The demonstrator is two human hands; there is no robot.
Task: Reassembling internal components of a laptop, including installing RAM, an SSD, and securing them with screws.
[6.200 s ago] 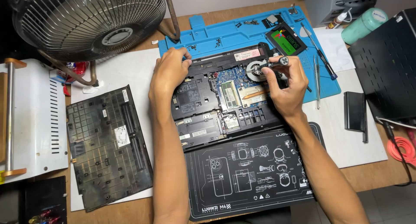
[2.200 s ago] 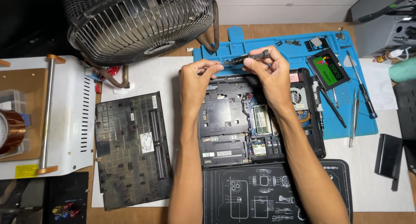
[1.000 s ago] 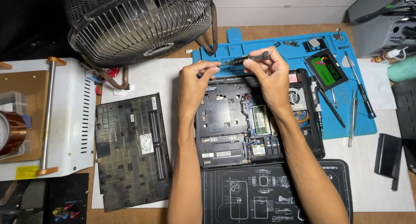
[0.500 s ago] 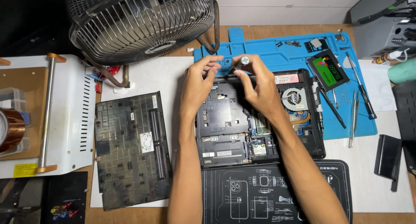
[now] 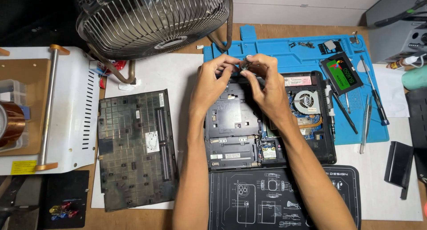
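An opened black laptop [image 5: 231, 118] lies underside up, its boards and round cooling fan [image 5: 306, 100] bare. Both my hands meet over its far left edge. My right hand [image 5: 267, 85] pinches a small screwdriver [image 5: 246, 61], whose silver round end cap points up at the camera. My left hand [image 5: 212, 83] has its fingertips closed on the same tool from the left. The tool's tip and the spot under it are hidden by my fingers.
The removed bottom cover [image 5: 133, 150] lies left of the laptop. A blue work mat [image 5: 284, 47] holds a drive with a green label [image 5: 340, 73], screwdrivers and tweezers [image 5: 367, 123]. A large desk fan [image 5: 155, 16] stands behind. A black printed mat [image 5: 284, 199] is in front.
Both hands have shifted left along the laptop's far edge. The screwdriver, held sideways before, now stands on end between my fingertips.
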